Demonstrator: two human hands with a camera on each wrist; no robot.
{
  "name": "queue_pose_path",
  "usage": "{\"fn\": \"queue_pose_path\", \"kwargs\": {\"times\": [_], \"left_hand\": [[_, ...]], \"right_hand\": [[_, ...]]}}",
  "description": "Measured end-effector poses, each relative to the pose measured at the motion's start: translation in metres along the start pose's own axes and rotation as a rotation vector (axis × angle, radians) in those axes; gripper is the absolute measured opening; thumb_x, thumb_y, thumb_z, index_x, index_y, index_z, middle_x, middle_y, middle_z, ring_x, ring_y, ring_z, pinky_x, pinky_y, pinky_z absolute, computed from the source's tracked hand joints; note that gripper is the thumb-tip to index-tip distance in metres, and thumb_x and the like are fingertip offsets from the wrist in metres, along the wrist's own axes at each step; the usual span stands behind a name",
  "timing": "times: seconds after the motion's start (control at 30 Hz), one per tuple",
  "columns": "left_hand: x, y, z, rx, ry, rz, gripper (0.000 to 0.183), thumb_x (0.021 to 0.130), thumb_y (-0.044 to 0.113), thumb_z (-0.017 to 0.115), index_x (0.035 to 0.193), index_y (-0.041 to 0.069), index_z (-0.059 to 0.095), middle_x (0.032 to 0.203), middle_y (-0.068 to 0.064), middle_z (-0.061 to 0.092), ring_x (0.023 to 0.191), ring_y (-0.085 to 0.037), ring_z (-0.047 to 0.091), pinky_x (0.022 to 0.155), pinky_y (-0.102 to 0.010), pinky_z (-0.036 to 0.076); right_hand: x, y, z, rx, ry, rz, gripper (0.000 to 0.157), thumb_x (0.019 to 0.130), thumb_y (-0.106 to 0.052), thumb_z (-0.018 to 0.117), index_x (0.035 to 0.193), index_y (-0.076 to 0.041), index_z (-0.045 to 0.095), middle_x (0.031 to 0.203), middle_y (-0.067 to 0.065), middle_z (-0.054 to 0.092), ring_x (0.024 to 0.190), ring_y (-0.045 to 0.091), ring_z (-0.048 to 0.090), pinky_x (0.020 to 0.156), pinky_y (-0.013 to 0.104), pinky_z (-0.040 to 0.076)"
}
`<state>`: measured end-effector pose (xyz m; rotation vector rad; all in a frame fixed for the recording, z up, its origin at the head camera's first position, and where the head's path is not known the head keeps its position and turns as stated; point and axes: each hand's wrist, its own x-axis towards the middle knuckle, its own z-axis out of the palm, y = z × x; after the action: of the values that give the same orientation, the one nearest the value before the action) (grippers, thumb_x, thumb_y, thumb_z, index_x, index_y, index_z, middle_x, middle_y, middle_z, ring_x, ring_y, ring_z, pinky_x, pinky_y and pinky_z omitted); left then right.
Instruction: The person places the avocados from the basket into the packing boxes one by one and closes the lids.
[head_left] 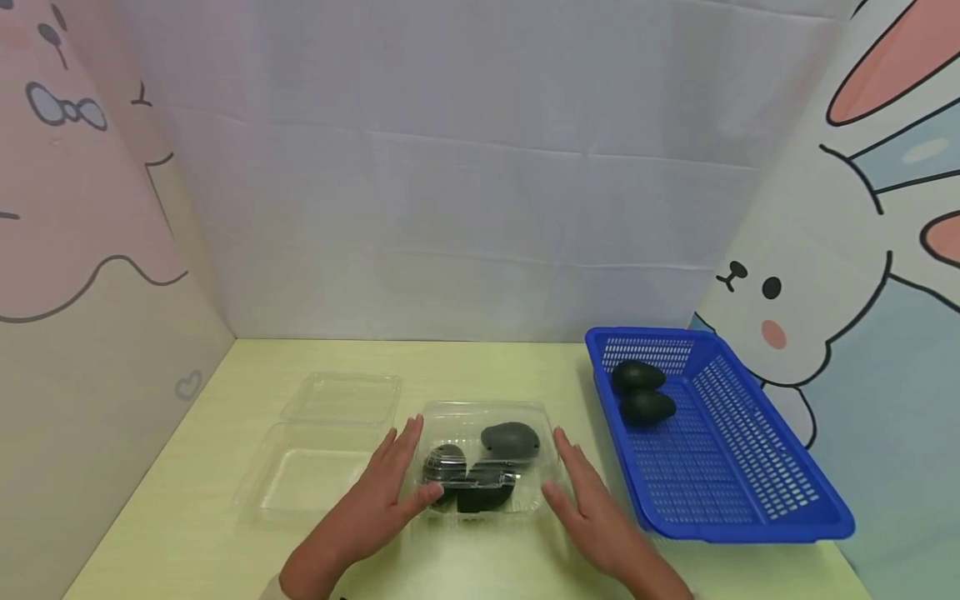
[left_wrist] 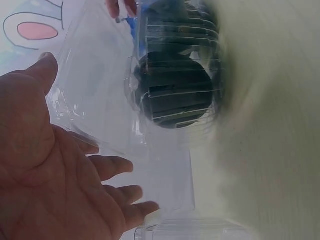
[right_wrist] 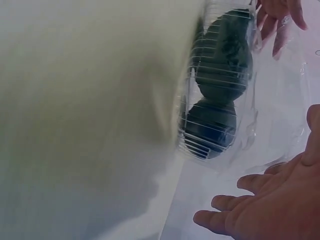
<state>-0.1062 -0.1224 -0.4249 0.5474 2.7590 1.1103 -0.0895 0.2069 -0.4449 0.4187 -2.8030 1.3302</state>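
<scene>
A clear plastic clamshell box [head_left: 483, 412] with a ribbed base sits at the middle of the table. Three dark green avocados [head_left: 510, 437] lie inside, seen through its clear lid [left_wrist: 95, 80]. My left hand [head_left: 378, 504] is at the box's left side, fingers extended and thumb reaching toward the front corner. On the opposite side my right hand [head_left: 596, 517] mirrors it, its fingers straight along the right edge. Both wrist views show the palms facing the box, with no fingers curled round it.
To the left lies another clear clamshell box [head_left: 318, 479], its lid [head_left: 341, 398] folded back. A blue plastic basket [head_left: 720, 454] stands on the right, with two avocados [head_left: 647, 407] at its far left. A white cloth wall [head_left: 465, 208] borders the table's back.
</scene>
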Motion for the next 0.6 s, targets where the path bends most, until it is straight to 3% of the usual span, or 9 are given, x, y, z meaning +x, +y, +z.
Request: {"fn": "queue_pose_path", "kwargs": {"times": [0.3, 0.6], "left_hand": [[-0.004, -0.005, 0.018, 0.235, 0.115, 0.093, 0.088, 0.098, 0.055, 0.063, 0.166, 0.018, 0.021, 0.168, -0.011, 0.026, 0.155, -0.045, 0.004, 0.115, -0.073, 0.0], [-0.007, -0.003, 0.023, 0.286, 0.172, 0.134, 0.082, 0.097, 0.053, 0.065, 0.163, 0.015, 0.034, 0.167, -0.013, 0.03, 0.154, -0.048, 0.011, 0.114, -0.074, 0.004]], "right_hand": [[-0.004, 0.006, 0.014, -0.047, 0.002, -0.021, 0.073, 0.107, -0.027, 0.057, 0.166, -0.009, 0.018, 0.169, 0.011, 0.021, 0.152, 0.048, 0.017, 0.116, 0.071, 0.014], [-0.006, 0.005, 0.018, -0.085, 0.046, -0.057, 0.071, 0.106, -0.022, 0.059, 0.164, -0.005, 0.022, 0.168, 0.014, 0.025, 0.15, 0.049, 0.021, 0.114, 0.072, 0.016]]}}
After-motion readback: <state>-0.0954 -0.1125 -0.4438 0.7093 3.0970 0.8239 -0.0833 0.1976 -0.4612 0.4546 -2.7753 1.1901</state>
